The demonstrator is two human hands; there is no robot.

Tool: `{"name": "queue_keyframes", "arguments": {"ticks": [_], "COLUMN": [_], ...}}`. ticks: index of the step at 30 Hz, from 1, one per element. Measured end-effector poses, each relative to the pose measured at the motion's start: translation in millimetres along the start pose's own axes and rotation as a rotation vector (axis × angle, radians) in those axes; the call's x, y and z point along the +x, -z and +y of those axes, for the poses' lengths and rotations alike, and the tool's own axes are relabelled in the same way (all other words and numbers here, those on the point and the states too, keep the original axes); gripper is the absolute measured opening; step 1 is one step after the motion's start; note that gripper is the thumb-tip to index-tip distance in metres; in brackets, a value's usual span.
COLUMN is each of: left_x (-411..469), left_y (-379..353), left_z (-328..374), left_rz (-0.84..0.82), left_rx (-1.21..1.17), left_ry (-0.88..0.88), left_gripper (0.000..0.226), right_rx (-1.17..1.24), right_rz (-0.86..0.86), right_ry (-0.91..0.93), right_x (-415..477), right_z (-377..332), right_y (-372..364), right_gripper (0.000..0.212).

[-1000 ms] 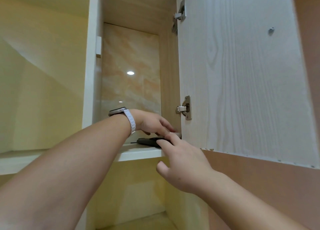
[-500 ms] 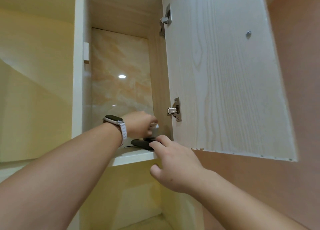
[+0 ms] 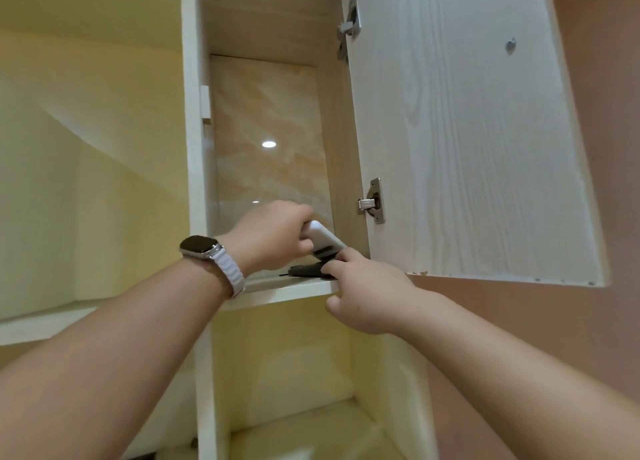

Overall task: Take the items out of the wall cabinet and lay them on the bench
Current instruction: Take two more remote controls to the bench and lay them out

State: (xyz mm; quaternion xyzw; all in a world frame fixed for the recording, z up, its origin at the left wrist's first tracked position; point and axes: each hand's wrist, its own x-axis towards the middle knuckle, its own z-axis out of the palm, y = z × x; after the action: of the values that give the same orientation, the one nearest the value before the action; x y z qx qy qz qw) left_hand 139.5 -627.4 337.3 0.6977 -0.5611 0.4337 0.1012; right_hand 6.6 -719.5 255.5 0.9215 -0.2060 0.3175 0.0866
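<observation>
Wall cabinet (image 3: 188,113) seen from below. Its door (image 3: 467,130) hangs open to the right of the shelf (image 3: 277,291), which is the reference here. Both forearms reach up to the shelf's front right corner.

Left hand (image 3: 270,238) is above the shelf, fingers curled round a white item (image 3: 323,240) and grasping it. The item is tilted, long axis running from the hand down-right toward the door side, low end over the shelf's right corner. It looks lifted at the hand end; contact underneath is hidden.

Right hand (image 3: 370,293) is at the shelf's front edge, thumb below the lip, fingers (image 3: 332,267) laid on a black item (image 3: 308,271). Can't tell if that is a closed pinch or only touch.

The black item lies flat on the shelf, directly under the white one, long axis along the front edge, extending left from the right fingertips.

Judgement: the right hand is nearer the black item and should draw it out over the lip; the left hand should lift clear first. Risk: the door edge is close to the right wrist.

Watch (image 3: 201,246) sits on the left wrist, left of the shelf corner. Hinge (image 3: 372,201) is above the shelf's right end.
</observation>
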Motion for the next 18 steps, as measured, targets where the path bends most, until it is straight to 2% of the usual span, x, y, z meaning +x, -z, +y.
{"name": "queue_keyframes", "arguments": {"ticks": [6, 10, 18], "left_x": [-52.7, -80.4, -114.8], "left_y": [20.7, 26.5, 31.4], "left_z": [9.1, 6.7, 3.4], "left_rz": [0.192, 0.268, 0.346], "left_rx": [-0.063, -0.077, -0.098], "left_ry": [0.033, 0.075, 0.093], "left_gripper": [0.029, 0.023, 0.027], "right_rx": [0.046, 0.048, 0.09], "right_rz": [0.164, 0.298, 0.529], "right_ry": [0.037, 0.06, 0.128], "right_x": [-5.3, -13.8, -26.3], "right_z": [0.2, 2.2, 13.1], "right_y": [-3.9, -7.8, -14.2], "right_gripper": [0.043, 0.03, 0.018]}}
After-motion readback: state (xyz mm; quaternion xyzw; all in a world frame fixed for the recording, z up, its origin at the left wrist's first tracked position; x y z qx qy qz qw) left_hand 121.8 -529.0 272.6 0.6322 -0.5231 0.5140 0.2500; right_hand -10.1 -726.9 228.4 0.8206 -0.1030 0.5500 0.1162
